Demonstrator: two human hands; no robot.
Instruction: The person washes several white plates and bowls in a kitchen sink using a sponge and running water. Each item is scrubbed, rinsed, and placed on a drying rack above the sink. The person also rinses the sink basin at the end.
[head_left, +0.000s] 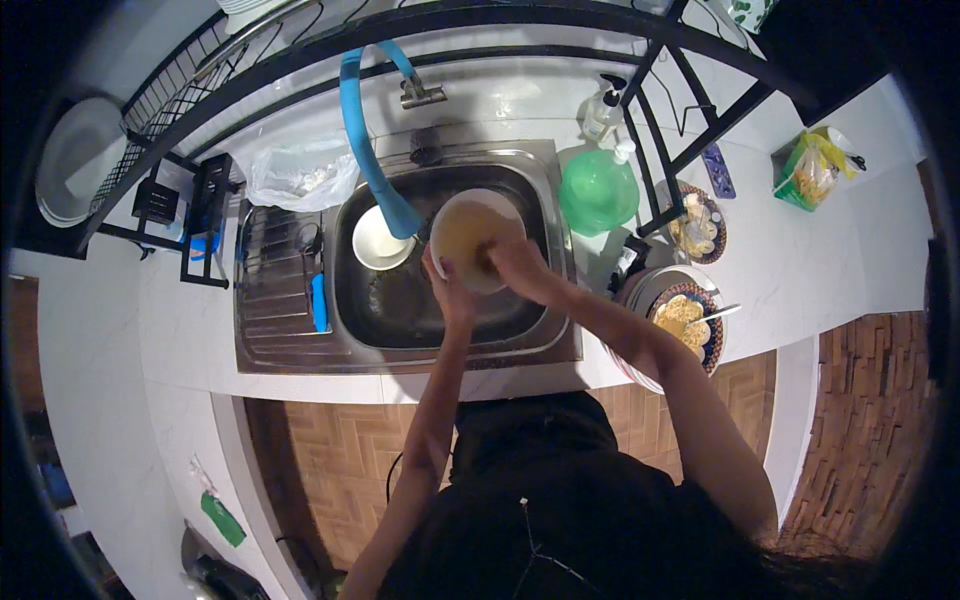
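Observation:
Over the right part of the steel sink (442, 341), my left hand (452, 289) holds a round pale bowl (472, 217) by its near left edge. My right hand (517, 270) reaches into that bowl from the right; its fingertips are partly hidden, and whether they grip something inside cannot be made out. A white bowl (381, 251) stands in the sink's left part. The blue flexible faucet hose (360, 135) arches down with its end above that white bowl.
A drainboard with a blue-handled utensil (319, 300) and a plastic bag (304, 176) lie left. Right are a green soap container (600, 191), a pump bottle (602, 112), stacked dishes with food (686, 319) and a plate (697, 225). A black rack frame (450, 22) spans above.

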